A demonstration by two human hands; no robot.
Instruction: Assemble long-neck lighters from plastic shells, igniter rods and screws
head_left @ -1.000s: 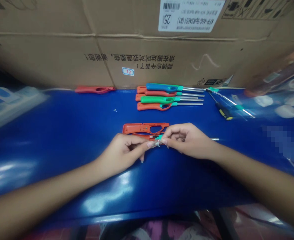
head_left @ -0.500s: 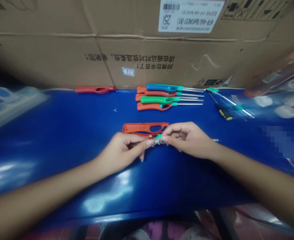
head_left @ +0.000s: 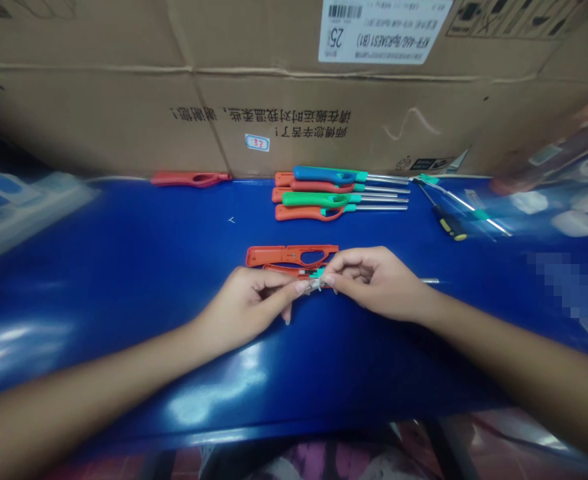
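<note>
Between the fingertips of my left hand (head_left: 261, 297) and my right hand (head_left: 369, 280) is a small pale, translucent part (head_left: 315, 285). Both hands are closed in a pinch, one at each end of it. Just behind my fingers lies an orange lighter half-shell (head_left: 279, 268) with a teal piece (head_left: 318, 273) in it, partly covered by my hands. Farther back is another orange half-shell (head_left: 269, 255) with its hollow side up. A metal tube end (head_left: 430, 281) shows to the right of my right hand.
Several long-nosed lighters (head_left: 319, 199) lie stacked near the cardboard box (head_left: 124, 127). A red handle shell (head_left: 189, 179) is at the back left. A screwdriver (head_left: 447, 222) and metal rods (head_left: 469, 210) lie right, near blurred plastic bags (head_left: 569, 180).
Both hands stay almost in place, still pinching the small pale part, which has turned slightly. More of the metal tube end shows beside my right hand.
</note>
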